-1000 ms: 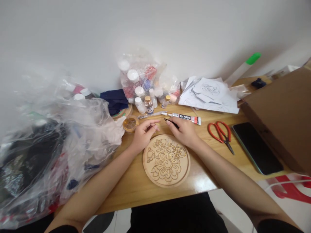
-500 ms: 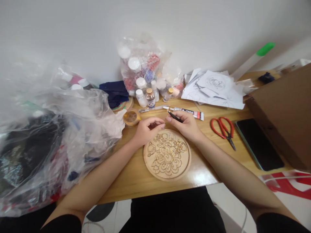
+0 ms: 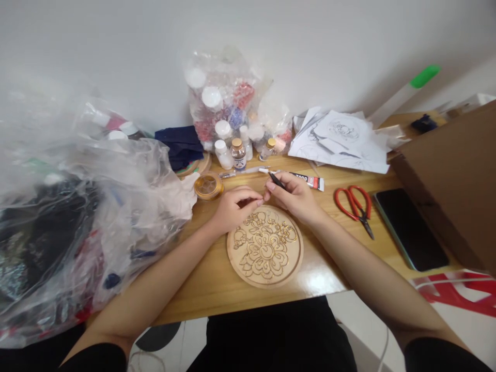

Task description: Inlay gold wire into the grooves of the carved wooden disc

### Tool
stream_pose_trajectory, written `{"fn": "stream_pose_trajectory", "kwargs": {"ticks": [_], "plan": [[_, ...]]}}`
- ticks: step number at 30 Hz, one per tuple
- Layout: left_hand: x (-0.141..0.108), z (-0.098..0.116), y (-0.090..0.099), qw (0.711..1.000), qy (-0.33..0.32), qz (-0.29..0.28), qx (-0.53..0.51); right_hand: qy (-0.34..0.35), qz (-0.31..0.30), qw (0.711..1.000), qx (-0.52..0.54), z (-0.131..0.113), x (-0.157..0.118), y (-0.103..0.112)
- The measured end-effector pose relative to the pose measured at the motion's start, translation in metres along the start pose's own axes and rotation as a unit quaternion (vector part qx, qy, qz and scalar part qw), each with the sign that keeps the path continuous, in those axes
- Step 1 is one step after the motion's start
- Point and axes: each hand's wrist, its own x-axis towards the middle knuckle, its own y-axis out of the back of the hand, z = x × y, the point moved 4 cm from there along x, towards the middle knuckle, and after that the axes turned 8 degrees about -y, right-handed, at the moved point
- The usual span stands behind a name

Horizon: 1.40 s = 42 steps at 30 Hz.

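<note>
My left hand (image 3: 235,206) is closed in a pinch just above the far left rim of a round wooden plaque (image 3: 267,281). Whatever lies between its fingertips is too small to make out. Slim black tweezers (image 3: 276,181) rest in my right hand (image 3: 296,199), which is closed around them, their tip pointing up and to the left. The fingertips of both hands almost meet over the plaque's far edge. On the plaque, thin gold wire (image 3: 267,253) outlines a large flower with smaller shapes around it.
A spool of gold wire (image 3: 208,186) lies left of my hands. Behind stand small bottles (image 3: 238,155), a bag of jars (image 3: 220,88) and a glue tube (image 3: 315,182). Paper drawings (image 3: 341,139), red-handled pliers (image 3: 356,206), a phone (image 3: 411,227) and a cardboard box (image 3: 449,181) are rightward. Plastic bags (image 3: 135,206) crowd the left.
My right hand has turned slightly, and the tweezers now angle more steeply upward. My left hand keeps its pinch. The whole view has shifted a little.
</note>
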Motion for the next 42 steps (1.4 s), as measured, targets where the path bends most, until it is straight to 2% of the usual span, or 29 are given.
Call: {"fn": "stream_pose_trajectory", "kwargs": {"ticks": [5, 12, 23, 31, 38, 42], "plan": [[0.0, -0.001, -0.001, 1.0, 0.0, -0.008, -0.002, -0.002, -0.002, 1.0, -0.031, 0.001, 0.001, 0.001], [-0.001, -0.003, 0.0, 0.999, 0.031, 0.01, -0.002, -0.078, 0.012, 0.993, 0.092, 0.006, 0.002, 0.004], [0.0, 0.001, -0.001, 1.0, 0.025, -0.012, 0.013, -0.09, 0.032, 0.987, 0.126, 0.009, 0.004, 0.007], [-0.002, -0.001, -0.001, 1.0, 0.006, -0.007, 0.007, -0.101, 0.041, 0.991, 0.083, 0.011, 0.004, 0.008], [-0.002, 0.0, -0.002, 1.0, -0.007, -0.013, 0.018, -0.073, 0.099, 0.992, -0.037, 0.011, 0.004, 0.012], [-0.003, 0.0, -0.002, 0.999, -0.016, -0.012, 0.03, -0.043, 0.139, 0.987, -0.067, 0.015, 0.004, 0.014]]}}
